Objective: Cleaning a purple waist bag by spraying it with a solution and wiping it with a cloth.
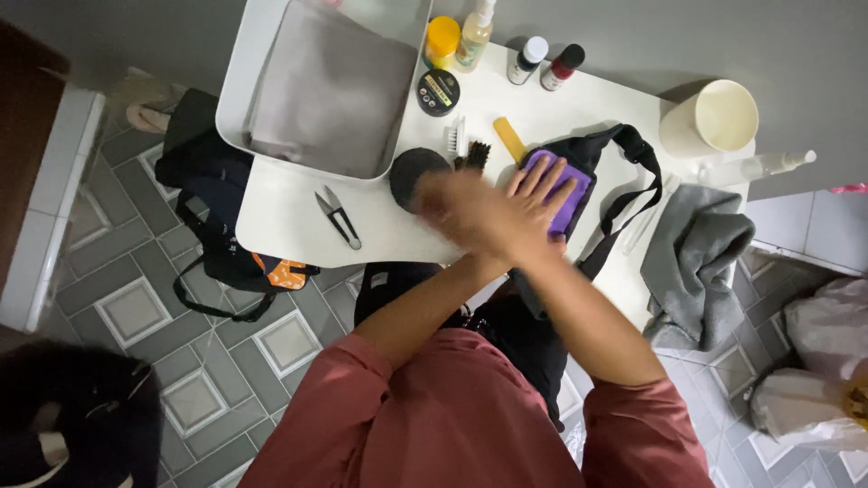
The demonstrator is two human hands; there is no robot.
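The left hand [452, 210], blurred so its grip cannot be told, crosses the right hand [533, 203], pressed open on a purple cloth [570, 203] atop the black waist bag [588, 154] near the tabletop's [289, 217] front edge. The bag's strap overhangs that edge, so a hard rub might drag the bag off, or knock the brushes [466, 145] beside it.

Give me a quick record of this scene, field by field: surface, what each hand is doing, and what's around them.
Surface: white table
Left hand: arms crossed, pressing a purple cloth onto a black waist bag
Right hand: blurred, beside a round black lid; grip unclear
Near: small snips, brushes, yellow-handled tool
Back row: bottles, round tin, cream cup
Right edge: grey towel
Tray: white tray holding grey fabric
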